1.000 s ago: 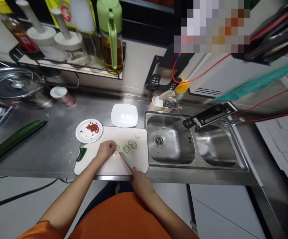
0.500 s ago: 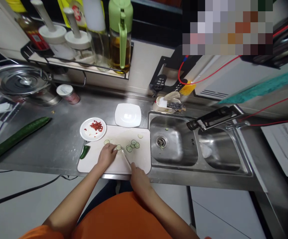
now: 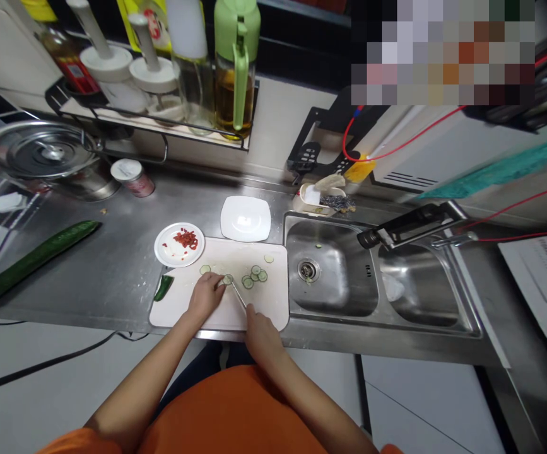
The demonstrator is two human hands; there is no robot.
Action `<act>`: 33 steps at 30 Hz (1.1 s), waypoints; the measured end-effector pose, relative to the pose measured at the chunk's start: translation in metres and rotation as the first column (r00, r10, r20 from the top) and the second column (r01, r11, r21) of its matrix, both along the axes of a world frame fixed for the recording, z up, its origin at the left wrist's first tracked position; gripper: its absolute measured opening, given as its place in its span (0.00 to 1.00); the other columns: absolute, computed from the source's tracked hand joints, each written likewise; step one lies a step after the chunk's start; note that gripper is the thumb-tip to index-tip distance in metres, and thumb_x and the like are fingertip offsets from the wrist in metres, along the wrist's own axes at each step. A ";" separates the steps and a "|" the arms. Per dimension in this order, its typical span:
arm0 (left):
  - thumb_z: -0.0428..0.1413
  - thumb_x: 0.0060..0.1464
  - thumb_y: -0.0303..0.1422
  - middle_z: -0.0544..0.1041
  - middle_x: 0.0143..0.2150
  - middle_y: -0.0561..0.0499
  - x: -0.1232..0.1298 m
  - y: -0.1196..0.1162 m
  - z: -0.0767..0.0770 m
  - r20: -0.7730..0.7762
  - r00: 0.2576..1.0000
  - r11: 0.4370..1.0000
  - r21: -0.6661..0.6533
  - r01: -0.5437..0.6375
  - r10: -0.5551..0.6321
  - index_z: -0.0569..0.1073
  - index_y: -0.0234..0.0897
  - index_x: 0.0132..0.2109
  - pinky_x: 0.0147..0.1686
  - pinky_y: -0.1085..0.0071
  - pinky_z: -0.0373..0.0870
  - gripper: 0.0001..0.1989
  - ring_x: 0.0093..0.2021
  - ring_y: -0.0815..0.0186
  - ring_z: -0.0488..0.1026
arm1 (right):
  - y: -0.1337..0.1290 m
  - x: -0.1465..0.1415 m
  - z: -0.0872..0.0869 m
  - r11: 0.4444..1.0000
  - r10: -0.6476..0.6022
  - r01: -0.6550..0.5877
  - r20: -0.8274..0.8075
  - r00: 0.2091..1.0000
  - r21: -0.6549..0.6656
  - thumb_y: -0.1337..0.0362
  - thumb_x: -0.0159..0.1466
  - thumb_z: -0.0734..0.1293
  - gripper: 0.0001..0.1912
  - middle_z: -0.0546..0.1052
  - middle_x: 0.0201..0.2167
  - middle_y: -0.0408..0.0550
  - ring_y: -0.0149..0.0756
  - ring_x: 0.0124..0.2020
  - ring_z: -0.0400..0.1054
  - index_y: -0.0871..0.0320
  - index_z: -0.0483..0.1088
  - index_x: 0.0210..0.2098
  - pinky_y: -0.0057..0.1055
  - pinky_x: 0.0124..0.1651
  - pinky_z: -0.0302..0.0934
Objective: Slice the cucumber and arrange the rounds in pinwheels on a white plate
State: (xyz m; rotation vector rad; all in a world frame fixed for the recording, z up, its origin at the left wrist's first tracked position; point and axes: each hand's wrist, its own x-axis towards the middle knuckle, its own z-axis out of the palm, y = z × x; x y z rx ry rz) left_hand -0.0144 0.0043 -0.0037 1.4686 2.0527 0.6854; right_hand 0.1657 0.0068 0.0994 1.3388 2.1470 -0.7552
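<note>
On a white cutting board (image 3: 173,309), my left hand (image 3: 205,296) pinches the edge of a thin cucumber slice (image 3: 227,279). My right hand (image 3: 261,331) is closed around the handle of a small knife (image 3: 239,295), whose tip meets that slice. Several cucumber slices (image 3: 255,275) overlap to the right of the blade. A lone slice lies near the board's upper right, another beyond my left fingers. At the board's left edge rests a cut cucumber piece (image 3: 164,287). The knife's handle is mostly hidden in my fist.
A round plate (image 3: 163,252) with chopped red bits and a bare white square dish (image 3: 245,217) stand behind the board. To the right is a double sink (image 3: 334,302). A whole cucumber (image 3: 36,263) lies left, near a lidded pot (image 3: 88,183) and a can (image 3: 134,178).
The knife has turned slightly, and my right hand has shifted a little left relative to the board. My left hand keeps its pinch on the slice. The whole view has moved slightly.
</note>
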 end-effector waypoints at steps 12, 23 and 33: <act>0.53 0.52 0.32 0.74 0.40 0.46 0.000 0.001 0.000 -0.001 1.000 1.000 0.020 0.005 -0.005 0.75 0.36 0.43 0.45 0.67 0.68 0.12 0.40 0.63 0.71 | -0.002 -0.001 -0.003 1.000 0.016 -0.016 -0.017 1.000 0.010 0.80 0.60 0.52 0.26 0.73 0.41 0.59 0.43 0.46 0.68 0.67 0.55 0.58 0.32 0.44 0.61; 0.54 0.50 0.31 0.74 0.39 0.46 0.000 0.004 0.002 -0.029 1.000 1.000 -0.008 -0.003 0.003 0.75 0.36 0.44 0.45 0.66 0.67 0.13 0.40 0.62 0.71 | -0.007 -0.001 -0.014 1.000 -0.004 0.005 -0.050 0.999 0.022 0.79 0.61 0.52 0.27 0.73 0.42 0.61 0.43 0.47 0.67 0.69 0.54 0.60 0.32 0.47 0.60; 0.52 0.49 0.29 0.75 0.37 0.46 0.003 0.009 0.003 -0.040 0.999 1.000 -0.017 -0.013 0.012 0.75 0.35 0.40 0.44 0.68 0.67 0.11 0.39 0.62 0.71 | -0.015 0.023 -0.007 0.999 -0.039 0.039 -0.006 0.999 -0.017 0.81 0.59 0.51 0.27 0.75 0.37 0.57 0.41 0.44 0.69 0.65 0.58 0.57 0.29 0.43 0.60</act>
